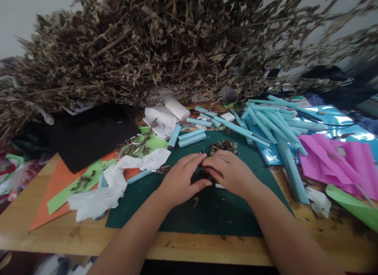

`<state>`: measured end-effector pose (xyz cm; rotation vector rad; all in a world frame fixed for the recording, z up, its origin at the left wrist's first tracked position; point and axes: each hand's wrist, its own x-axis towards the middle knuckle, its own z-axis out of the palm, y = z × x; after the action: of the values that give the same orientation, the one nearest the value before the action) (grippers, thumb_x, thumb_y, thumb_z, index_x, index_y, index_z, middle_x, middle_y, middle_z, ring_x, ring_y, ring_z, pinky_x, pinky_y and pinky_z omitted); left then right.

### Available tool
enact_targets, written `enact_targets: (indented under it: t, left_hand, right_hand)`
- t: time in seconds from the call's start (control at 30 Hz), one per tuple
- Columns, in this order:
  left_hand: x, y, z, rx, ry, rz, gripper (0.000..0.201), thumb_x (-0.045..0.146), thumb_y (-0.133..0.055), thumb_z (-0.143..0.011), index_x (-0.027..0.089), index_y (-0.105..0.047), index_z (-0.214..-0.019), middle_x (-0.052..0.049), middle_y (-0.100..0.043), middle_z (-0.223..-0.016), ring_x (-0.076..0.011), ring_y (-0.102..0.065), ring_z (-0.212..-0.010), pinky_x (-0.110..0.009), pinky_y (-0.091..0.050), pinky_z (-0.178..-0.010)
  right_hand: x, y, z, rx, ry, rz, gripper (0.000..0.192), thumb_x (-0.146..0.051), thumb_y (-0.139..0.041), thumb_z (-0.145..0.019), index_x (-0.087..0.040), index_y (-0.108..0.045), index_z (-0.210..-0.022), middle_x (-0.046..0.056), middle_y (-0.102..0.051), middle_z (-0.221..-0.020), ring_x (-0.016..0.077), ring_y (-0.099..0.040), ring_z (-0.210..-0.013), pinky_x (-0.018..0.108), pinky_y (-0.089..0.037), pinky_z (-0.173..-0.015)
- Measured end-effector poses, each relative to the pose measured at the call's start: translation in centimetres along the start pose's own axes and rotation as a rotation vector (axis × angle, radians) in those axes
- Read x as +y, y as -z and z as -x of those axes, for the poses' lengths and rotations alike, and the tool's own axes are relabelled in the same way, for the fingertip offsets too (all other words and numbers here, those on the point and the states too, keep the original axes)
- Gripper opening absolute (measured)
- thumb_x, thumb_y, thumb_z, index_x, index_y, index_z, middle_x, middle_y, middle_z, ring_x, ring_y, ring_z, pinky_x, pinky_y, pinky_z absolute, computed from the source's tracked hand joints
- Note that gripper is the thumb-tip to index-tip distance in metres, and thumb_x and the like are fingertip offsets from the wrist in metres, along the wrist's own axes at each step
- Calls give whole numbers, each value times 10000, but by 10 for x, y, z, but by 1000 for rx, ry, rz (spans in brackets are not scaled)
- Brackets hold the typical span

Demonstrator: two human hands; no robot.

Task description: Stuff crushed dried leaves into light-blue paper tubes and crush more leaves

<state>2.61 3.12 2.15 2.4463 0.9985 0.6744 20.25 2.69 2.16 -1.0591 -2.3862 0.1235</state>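
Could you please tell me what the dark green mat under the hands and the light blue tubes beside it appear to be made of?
The dark green mat looks like a matte rubbery or vinyl cutting mat: flat, even, no shine. The light blue tubes seem to be rolled paper, matte with straight edges. Both hands, left hand and right hand, rest on the mat over dried plant bits.

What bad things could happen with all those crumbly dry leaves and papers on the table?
The dried leaf bits pinched between the left hand and right hand could crumble and scatter over the green cutting mat. The right forearm lies close to the blue paper rolls, so it might knock them. The big dry branches overhang the table and may shed more bits.
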Motion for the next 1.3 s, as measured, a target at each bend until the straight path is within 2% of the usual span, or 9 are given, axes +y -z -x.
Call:
enact_targets:
  t: [0.13,0.2,0.3,0.47,0.73,0.97,1.1,1.17,1.3]
  left_hand:
    - [1,-6,-2,-95,61,34,251,361,-390,-808,174,-514,-922,-58,-596,-896,-164,-539,-830,-267,-423,-708]
    - [-1,-5,-3,-98,120,-38,278,344,-328,-833,173,-519,-724,-27,-576,-694,-142,-530,-656,-235,-390,-564]
    - [-1,-2,-4,-83,151,-132,333,354,-302,-837,170,-473,-618,-10,-522,-599,-129,-488,-567,-223,-323,-490]
    - [0,4,-4,-96,165,-130,289,328,-317,-832,175,-503,-671,-2,-530,-611,-127,-494,-592,-220,-325,-522]
    - [-15,13,1,60,372,16,242,335,-378,-795,188,-547,-703,25,-536,-557,-112,-504,-540,-215,-371,-525]
    - [-3,-7,-8,26,245,80,205,230,-453,-759,206,-586,-913,-34,-611,-884,-157,-551,-821,-267,-437,-732]
    - [5,-11,-8,-106,149,86,432,307,-543,-700,244,-466,-1121,-57,-456,-1193,-154,-548,-808,-290,-445,-749]
    - [5,-9,-6,-42,169,96,371,374,-525,-706,220,-510,-1044,-70,-440,-1192,-123,-542,-696,-281,-454,-695]
    - [4,-4,-7,110,247,115,343,431,-459,-738,172,-506,-958,-61,-528,-963,-96,-479,-578,-239,-416,-558]
  right_hand:
    - [-7,0,0,48,84,-22,147,-173,-405,-817,-161,-545,-773,25,-594,-742,150,-464,-697,277,-370,-672]
    - [-7,0,1,43,62,12,152,-170,-403,-820,-164,-552,-850,28,-600,-760,152,-473,-707,279,-367,-671]
    - [-4,-1,1,49,80,37,190,-159,-384,-824,-161,-561,-892,35,-607,-772,149,-491,-708,284,-369,-665]
    - [2,-1,2,103,118,102,217,-116,-376,-798,-160,-589,-789,37,-614,-747,154,-503,-691,295,-379,-653]
    - [32,18,9,266,-52,209,223,-126,-381,-794,-154,-603,-794,50,-625,-752,173,-508,-679,305,-410,-629]
    - [26,16,8,247,-7,194,217,-118,-378,-798,-148,-593,-791,45,-623,-760,169,-501,-688,303,-401,-649]
    - [28,19,7,244,3,189,199,-93,-395,-783,-137,-589,-801,47,-619,-773,170,-493,-704,299,-393,-655]
    - [28,19,6,233,10,185,202,-97,-393,-787,-142,-589,-806,42,-619,-779,167,-490,-704,296,-390,-656]
    - [19,12,5,192,27,175,218,-116,-384,-792,-158,-597,-810,41,-612,-776,168,-487,-712,297,-385,-661]
